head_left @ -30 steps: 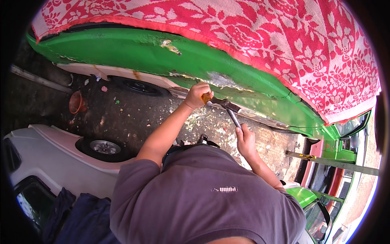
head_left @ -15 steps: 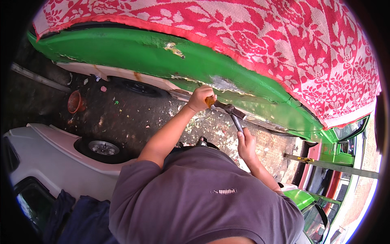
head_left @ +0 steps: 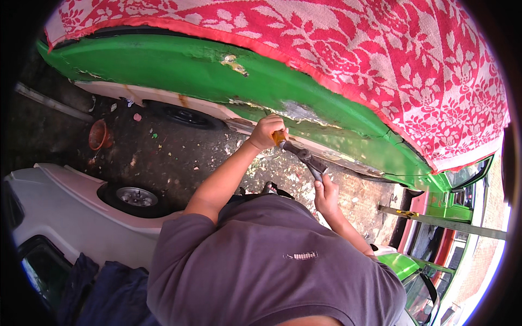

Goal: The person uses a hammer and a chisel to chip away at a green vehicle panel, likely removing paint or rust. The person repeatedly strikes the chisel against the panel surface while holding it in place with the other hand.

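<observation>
I can see the left hand (head_left: 267, 132) wrapped round an orange-handled tool (head_left: 279, 137), close beside the green car (head_left: 185, 70). The right hand (head_left: 327, 196) clasps a hammer (head_left: 314, 162), also near the car's lower edge.

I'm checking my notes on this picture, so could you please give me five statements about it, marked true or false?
1. The left-hand grip is closed on an orange-handled tool. True.
2. The right-hand grip holds a paintbrush. False: the right-hand grip holds a hammer by its dark handle.
3. The cloth over the green vehicle is plain blue. False: the cloth has a red and pale floral pattern.
4. The pale vehicle at lower left shows a wheel. True.
5. The reddish-brown container sits on the pale vehicle. False: the reddish-brown container is on the ground.
</observation>
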Demonstrator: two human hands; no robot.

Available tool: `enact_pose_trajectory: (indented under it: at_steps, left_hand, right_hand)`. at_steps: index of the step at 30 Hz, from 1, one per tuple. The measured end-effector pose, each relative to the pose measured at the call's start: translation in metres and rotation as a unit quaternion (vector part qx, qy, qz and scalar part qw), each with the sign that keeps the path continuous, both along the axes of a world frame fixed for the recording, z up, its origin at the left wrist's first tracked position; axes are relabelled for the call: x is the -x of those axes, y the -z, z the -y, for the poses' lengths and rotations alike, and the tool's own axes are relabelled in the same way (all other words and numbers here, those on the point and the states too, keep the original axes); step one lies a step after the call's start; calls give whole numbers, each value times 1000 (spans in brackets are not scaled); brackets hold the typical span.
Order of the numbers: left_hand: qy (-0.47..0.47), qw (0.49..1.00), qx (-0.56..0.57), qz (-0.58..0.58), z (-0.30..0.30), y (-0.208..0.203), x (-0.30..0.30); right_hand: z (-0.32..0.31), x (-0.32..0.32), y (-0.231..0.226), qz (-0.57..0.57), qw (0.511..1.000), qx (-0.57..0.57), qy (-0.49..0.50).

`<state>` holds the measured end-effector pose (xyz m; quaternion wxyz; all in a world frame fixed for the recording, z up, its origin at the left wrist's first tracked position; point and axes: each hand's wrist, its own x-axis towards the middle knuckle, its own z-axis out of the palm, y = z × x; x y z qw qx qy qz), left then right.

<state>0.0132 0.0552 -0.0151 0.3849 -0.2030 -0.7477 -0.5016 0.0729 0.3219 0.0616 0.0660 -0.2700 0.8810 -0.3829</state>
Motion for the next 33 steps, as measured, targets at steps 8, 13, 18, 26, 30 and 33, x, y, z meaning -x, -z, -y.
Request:
enact_pose_trajectory:
  at_steps: [8,13,18,26,30,33]
  left_hand:
    - [-5,1000,2,9,-1,4,-1]
    - [-36,996,-70,39,0,-10,4]
    - [-22,998,-44,30,0,-6,2]
    - [-25,998,-50,30,0,-11,10]
    - [-30,998,-33,41,0,-9,12]
    - [-23,998,-43,36,-2,-8,16]
  right_hand:
    - [0,5,-8,25,999,33,6]
    - [0,2,2,17,998,-62,19]
    - [7,8,-5,-13,999,-39,21]
    - [17,18,-7,-5,1000,-10,24]
    - [9,17,-1,-18,999,45,17]
    - [14,22,-2,20,999,-11,34]
